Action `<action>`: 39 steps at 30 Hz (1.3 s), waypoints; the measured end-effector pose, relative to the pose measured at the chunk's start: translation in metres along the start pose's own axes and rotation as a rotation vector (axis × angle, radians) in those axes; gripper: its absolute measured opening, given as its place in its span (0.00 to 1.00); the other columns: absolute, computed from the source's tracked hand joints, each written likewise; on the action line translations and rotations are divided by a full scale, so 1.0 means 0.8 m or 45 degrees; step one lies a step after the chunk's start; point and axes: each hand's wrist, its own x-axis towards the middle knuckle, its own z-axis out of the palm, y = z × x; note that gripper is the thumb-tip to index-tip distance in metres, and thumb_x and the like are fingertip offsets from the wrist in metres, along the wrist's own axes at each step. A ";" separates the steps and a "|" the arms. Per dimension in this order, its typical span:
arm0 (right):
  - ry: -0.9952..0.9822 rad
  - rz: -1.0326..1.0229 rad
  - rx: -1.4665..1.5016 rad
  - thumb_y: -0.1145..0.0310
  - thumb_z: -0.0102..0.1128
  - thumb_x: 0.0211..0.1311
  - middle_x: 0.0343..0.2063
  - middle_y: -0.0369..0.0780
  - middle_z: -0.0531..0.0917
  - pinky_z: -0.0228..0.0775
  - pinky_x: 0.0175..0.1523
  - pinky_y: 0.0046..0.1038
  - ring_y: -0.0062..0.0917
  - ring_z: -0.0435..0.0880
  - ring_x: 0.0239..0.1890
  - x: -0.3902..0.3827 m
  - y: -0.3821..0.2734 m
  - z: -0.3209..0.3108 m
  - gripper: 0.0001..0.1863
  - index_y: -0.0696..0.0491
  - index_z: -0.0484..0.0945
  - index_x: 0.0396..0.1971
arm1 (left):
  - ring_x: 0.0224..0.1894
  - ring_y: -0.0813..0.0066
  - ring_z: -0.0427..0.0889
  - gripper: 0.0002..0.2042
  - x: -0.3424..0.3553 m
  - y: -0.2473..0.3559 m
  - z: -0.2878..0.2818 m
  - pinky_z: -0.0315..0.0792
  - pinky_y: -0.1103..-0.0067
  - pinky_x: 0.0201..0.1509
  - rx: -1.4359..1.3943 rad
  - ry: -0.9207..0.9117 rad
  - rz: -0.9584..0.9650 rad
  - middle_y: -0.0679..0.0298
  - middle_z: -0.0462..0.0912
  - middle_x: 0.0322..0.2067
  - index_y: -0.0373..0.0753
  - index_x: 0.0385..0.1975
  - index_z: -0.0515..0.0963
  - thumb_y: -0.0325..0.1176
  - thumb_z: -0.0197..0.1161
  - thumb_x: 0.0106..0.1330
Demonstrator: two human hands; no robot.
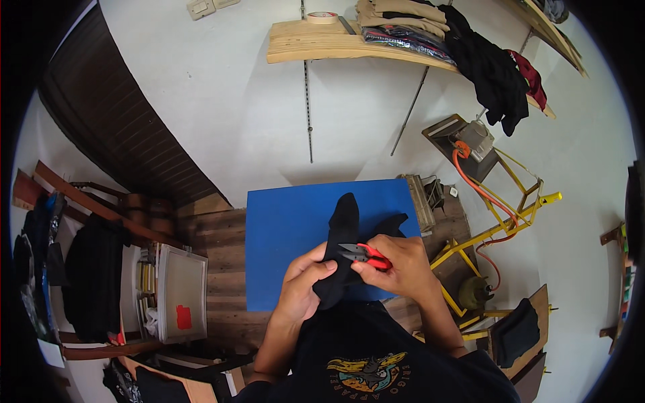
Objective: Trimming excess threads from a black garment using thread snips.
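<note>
My left hand (302,282) is closed on a black sock-like piece of cloth (345,215), its fingers behind and its thumb near the front. The cloth stands up lengthwise above the table, with a narrow rounded tip at the far end. In my right hand (398,265) are red-handled pliers (353,252), their grey jaws pointing left and lying against the cloth. Whether the jaws grip any fabric is too small to tell. Another black cloth piece (394,224) shows behind my right hand, partly hidden by it. Beneath both hands is a blue tabletop (282,228).
A wooden shelf (289,47) on the wall carries a tape roll (322,18) and folded clothes (403,23). Right of the table stands a yellow metal frame (463,250) with an orange hose (484,191) and a gas cylinder (476,293). Framed screens (183,295) stand at left.
</note>
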 end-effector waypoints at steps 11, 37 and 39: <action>-0.280 0.074 0.261 0.66 0.72 0.45 0.11 0.37 0.70 0.58 0.19 0.26 0.29 0.68 0.12 -0.003 0.001 -0.021 0.13 0.54 0.74 0.20 | 0.43 0.86 0.75 0.17 0.007 -0.004 0.002 0.69 0.86 0.47 0.147 -0.078 0.059 0.66 0.79 0.42 0.27 0.56 0.70 0.27 0.52 0.70; -0.242 -0.170 0.007 0.62 0.74 0.42 0.12 0.34 0.71 0.61 0.18 0.27 0.28 0.72 0.12 -0.007 -0.004 -0.009 0.15 0.51 0.74 0.18 | 0.25 0.91 0.53 0.13 0.033 0.001 0.010 0.49 0.85 0.25 0.636 0.264 0.377 0.78 0.57 0.20 0.33 0.29 0.69 0.35 0.50 0.74; -0.247 -0.201 0.023 0.62 0.74 0.42 0.12 0.34 0.71 0.61 0.18 0.27 0.28 0.72 0.12 -0.005 -0.004 -0.008 0.15 0.51 0.74 0.19 | 0.25 0.91 0.53 0.13 0.033 0.001 0.008 0.49 0.85 0.25 0.634 0.272 0.374 0.78 0.57 0.21 0.33 0.28 0.68 0.35 0.50 0.74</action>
